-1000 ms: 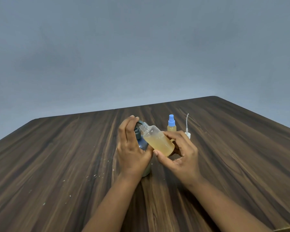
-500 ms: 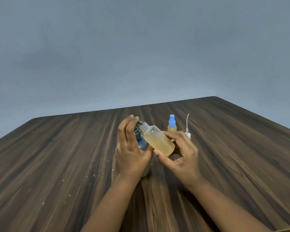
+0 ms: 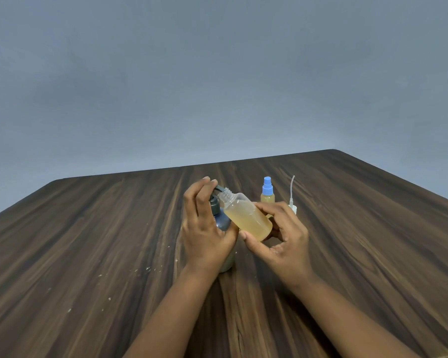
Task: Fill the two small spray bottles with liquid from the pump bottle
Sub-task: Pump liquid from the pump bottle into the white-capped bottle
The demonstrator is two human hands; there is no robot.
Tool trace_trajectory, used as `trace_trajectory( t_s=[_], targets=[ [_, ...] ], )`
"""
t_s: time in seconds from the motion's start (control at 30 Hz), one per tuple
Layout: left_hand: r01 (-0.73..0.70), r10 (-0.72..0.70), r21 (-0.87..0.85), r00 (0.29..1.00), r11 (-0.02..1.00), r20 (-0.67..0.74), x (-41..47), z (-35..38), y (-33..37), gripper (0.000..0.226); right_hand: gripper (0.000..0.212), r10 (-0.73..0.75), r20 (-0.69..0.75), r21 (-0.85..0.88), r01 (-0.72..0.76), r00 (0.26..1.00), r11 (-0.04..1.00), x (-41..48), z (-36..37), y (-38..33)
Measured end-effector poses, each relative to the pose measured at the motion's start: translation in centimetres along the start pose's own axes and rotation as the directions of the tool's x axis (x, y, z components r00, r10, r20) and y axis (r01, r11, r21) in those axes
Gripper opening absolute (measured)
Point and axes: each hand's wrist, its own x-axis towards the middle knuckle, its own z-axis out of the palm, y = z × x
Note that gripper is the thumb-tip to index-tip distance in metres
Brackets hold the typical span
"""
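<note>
The left hand (image 3: 207,228) closes its grip round the upright pump bottle (image 3: 221,220) on the bench (image 3: 88,241), fingers curled over its head. The right hand (image 3: 282,236) pinches the uncapped spray bottle (image 3: 247,219) in its grip, tilted, with the neck at the nozzle.

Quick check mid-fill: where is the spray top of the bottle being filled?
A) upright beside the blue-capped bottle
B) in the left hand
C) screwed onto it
A: the white spray top stands right of the blue-capped bottle; the held bottle has a bare threaded neck.
</note>
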Motion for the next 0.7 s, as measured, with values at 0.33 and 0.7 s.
trace_trajectory(
  t_s=[0.33, 0.7],
  targets=[
    [-0.020, 0.020, -0.002, 1.000, 1.000, 0.011, -0.03, -0.01, 0.02, 0.078, 0.044, 0.012, 0.011, 0.013, -0.012, 1.000, 1.000, -0.01, 0.01, -0.14],
    [0.030, -0.030, -0.007, 1.000, 1.000, -0.005, -0.03, 0.09, 0.25, 0.062, 0.046, -0.002, 0.005, -0.008, 0.002, 1.000, 1.000, -0.03, 0.08, 0.00]
  ],
)
